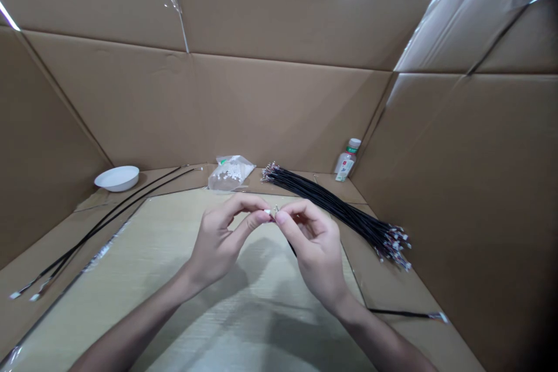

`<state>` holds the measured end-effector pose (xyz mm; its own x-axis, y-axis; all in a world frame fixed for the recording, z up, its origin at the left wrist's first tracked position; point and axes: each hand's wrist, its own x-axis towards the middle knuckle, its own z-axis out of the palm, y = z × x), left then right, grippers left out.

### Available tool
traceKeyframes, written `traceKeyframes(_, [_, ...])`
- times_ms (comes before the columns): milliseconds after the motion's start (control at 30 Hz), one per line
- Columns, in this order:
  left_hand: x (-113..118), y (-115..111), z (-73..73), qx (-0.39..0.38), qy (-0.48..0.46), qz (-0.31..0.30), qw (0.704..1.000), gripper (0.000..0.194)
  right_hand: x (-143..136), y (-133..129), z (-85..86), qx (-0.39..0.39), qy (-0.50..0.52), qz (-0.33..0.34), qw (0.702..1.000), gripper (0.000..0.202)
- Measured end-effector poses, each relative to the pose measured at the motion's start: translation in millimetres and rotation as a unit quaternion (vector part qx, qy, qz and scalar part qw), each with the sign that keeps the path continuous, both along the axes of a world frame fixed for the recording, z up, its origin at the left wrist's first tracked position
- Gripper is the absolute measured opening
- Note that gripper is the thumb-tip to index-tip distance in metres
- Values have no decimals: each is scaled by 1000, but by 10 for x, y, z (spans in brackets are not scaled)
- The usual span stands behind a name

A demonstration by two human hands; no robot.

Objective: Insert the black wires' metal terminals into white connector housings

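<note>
Over the middle of the board, my left hand [220,241] pinches a small white connector housing [267,211] between thumb and index finger. Close beside it, my right hand [316,247] has its thumb and fingers closed on the wire end of a black cable [292,249]. Thin wires with bare metal tips stick up from that grip, almost meeting the housing. Whether any wire sits inside the housing is too small to tell. The cable runs down behind my right hand. A black cable length with a white plug [443,318] comes out from under my right forearm.
A thick bundle of black cables [331,200] lies at the right. Behind my hands is a clear bag of white connectors [232,172]. Two finished-looking cables [93,233] and a white bowl [117,178] are at left. A bottle [347,160] stands back right. Cardboard walls [283,110] surround the board [174,226].
</note>
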<state>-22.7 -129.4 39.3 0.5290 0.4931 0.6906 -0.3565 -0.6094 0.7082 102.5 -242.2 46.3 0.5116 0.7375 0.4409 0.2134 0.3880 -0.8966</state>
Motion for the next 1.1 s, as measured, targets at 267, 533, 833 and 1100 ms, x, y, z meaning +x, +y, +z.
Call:
traceKeyframes(267, [-6,26,106,-222,61,-152,961,7,39,-74,53,22,-123,-55,991,16])
traceKeyframes(533, [-20,-1,108,-283,98,-184,936,12,77,-163,147,25,-210,-52,976,18])
traceKeyframes(833, [-16,3,111,-257,114,-164,945,13,99,-190,200,10,-236,-51,970,21])
traceKeyframes(1100, [-47,-15,109,-252,131,-163,945,11,119,-236,238,0,-286,-49,957,23])
